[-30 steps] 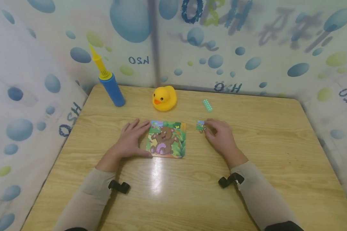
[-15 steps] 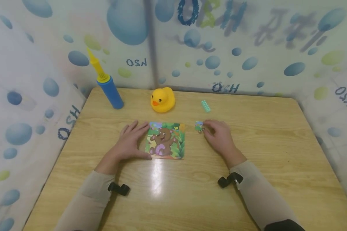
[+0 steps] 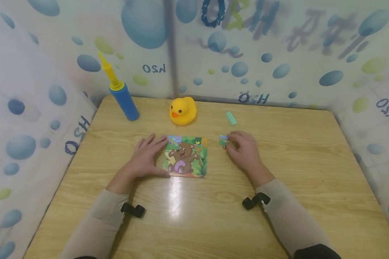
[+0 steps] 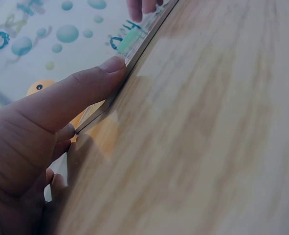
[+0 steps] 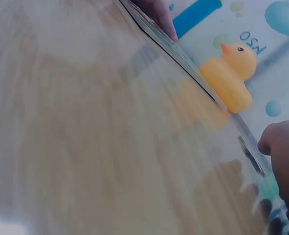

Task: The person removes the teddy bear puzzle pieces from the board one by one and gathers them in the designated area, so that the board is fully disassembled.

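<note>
A square bear picture puzzle point(image 3: 185, 158) lies on the wooden table. My left hand point(image 3: 145, 158) rests along its left side, fingers spread straight near the top corner and thumb point(image 4: 85, 88) at the bottom corner. To the right of the puzzle, a small picture puzzle piece point(image 3: 222, 140) lies close over the wood. My right hand point(image 3: 245, 149) curves its thumb and index finger onto the right edge of that piece, which hides part of it. The right wrist view shows the piece point(image 5: 252, 156) edge-on beside the right thumb point(image 5: 271, 139).
Behind the puzzle sits a yellow rubber duck point(image 3: 183, 111). A blue and yellow hand pump point(image 3: 124, 100) stands at the back left. Beyond the right hand lies a mint-green toy brick point(image 3: 231, 118). The table point(image 3: 298, 154) meets patterned walls at its back and sides.
My right hand has shifted slightly to the left, and its thumb covers more of the small piece's lower part. The left hand and the bear puzzle stay in place.
</note>
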Motion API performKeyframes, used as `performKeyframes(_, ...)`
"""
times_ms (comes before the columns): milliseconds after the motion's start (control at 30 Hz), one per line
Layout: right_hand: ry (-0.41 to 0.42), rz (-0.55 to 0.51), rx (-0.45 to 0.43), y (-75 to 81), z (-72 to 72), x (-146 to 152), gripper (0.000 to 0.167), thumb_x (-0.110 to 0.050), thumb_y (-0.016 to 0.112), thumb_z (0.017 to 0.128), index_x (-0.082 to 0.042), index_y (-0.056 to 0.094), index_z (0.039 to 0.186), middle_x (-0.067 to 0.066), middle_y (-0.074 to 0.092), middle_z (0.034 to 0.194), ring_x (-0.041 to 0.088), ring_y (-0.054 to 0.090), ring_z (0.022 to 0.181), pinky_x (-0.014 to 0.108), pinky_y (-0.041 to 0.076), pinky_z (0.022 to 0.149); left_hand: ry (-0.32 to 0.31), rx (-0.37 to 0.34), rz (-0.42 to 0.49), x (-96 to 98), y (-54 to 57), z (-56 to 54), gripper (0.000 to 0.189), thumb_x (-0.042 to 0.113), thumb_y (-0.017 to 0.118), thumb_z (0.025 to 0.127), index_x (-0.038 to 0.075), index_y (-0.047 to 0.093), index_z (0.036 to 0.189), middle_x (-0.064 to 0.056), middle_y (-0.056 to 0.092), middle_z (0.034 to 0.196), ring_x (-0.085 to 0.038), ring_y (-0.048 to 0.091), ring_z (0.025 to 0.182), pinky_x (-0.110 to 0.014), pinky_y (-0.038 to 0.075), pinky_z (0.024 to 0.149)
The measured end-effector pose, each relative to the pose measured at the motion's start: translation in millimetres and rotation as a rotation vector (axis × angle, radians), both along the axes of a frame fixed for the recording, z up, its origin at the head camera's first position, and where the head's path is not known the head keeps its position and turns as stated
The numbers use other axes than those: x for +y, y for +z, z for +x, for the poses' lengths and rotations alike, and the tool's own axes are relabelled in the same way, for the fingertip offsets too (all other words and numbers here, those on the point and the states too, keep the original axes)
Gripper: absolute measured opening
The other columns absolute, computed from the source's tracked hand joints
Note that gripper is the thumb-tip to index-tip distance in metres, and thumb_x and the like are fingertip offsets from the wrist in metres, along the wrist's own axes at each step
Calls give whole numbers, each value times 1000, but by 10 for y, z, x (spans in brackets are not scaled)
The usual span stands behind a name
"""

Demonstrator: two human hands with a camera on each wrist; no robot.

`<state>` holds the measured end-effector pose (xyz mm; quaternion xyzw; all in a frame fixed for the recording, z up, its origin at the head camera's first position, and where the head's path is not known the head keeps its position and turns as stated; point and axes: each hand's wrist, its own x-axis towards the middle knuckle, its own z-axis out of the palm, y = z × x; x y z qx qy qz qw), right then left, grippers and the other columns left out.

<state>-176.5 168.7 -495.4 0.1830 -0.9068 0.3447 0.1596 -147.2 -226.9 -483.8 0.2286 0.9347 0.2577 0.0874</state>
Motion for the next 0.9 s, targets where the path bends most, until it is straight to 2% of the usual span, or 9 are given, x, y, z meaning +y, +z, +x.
performKeyframes(167, 60, 36, 163, -35, -32, -192, 25, -9, 77, 87, -2, 79, 111, 17, 75, 120, 39, 67, 112, 54, 49, 101, 2, -1, 5, -14, 0, 8, 135, 68, 96, 60, 12, 36, 168, -7, 25, 176, -45, 5, 162, -64, -5, 126)
performKeyframes(267, 106, 57, 221, -74, -38, -325, 23, -11, 75, 88, -2, 80, 109, 16, 76, 115, 37, 69, 106, 53, 52, 95, 7, -3, 8, -23, -5, 12, 135, 68, 96, 60, 12, 36, 167, -6, 25, 176, -45, 5, 162, -64, -5, 126)
performKeyframes(500, 184, 94, 156, -35, 23, -641, 31, -24, 75, 86, -5, 79, 109, 13, 74, 117, 34, 65, 110, 51, 48, 100, 5, 1, 8, -35, -26, 21, 135, 69, 96, 60, 13, 36, 168, -5, 25, 176, -45, 5, 162, -64, -5, 126)
performKeyframes(633, 214, 102, 128, -6, 22, -809, 32, -31, 74, 85, -7, 79, 106, 10, 73, 113, 31, 62, 110, 49, 46, 101, 7, 5, 8, -40, -23, 20, 135, 69, 96, 60, 13, 36, 167, -6, 26, 176, -45, 6, 162, -64, -5, 126)
performKeyframes(767, 204, 115, 116, -20, -10, -956, 31, -32, 74, 84, -9, 79, 104, 9, 71, 109, 31, 60, 106, 48, 47, 97, 2, 11, 4, -32, -22, 8, 135, 69, 96, 60, 12, 36, 168, -6, 25, 176, -44, 5, 162, -64, -5, 126)
performKeyframes(900, 165, 177, 47, -28, -36, -1113, 33, -38, 74, 87, -11, 79, 106, 8, 69, 110, 30, 58, 106, 47, 46, 95, 0, 7, 8, -24, -16, 0, 135, 69, 95, 61, 12, 36, 168, -6, 25, 176, -44, 5, 162, -64, -5, 126)
